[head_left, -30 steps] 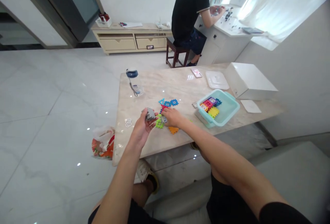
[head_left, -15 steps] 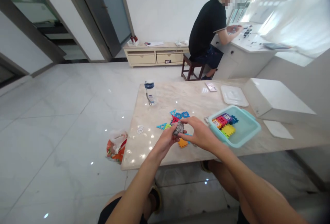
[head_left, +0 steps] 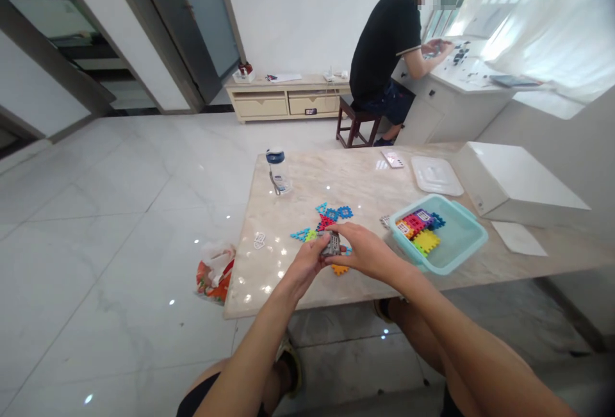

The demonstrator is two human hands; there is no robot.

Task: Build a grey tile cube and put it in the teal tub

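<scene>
My left grip [head_left: 307,258] is curled in around the grey block [head_left: 330,244], thumb on the near side, while my right grip [head_left: 364,249] spans it from the other side, thumb and forefinger spread only about as wide as the block itself. I judge that two-sided hold is there to brace the block and leave its gridded face in my view. I have it raised over the surface [head_left: 269,215], presumably to stay clear of the loose pieces.

Just below the grips lies an orange piece [head_left: 340,270], partly covered. Just beyond them are red pieces [head_left: 327,220] and blue pieces [head_left: 344,212]; a light-blue triangle [head_left: 300,235] sits left of the left grip. Right of my right grip, the tub [head_left: 459,244] holds more coloured pieces, probably placed for an easy reach. Well beyond the grips, the bottle [head_left: 281,179] stands upright, out of the way.
</scene>
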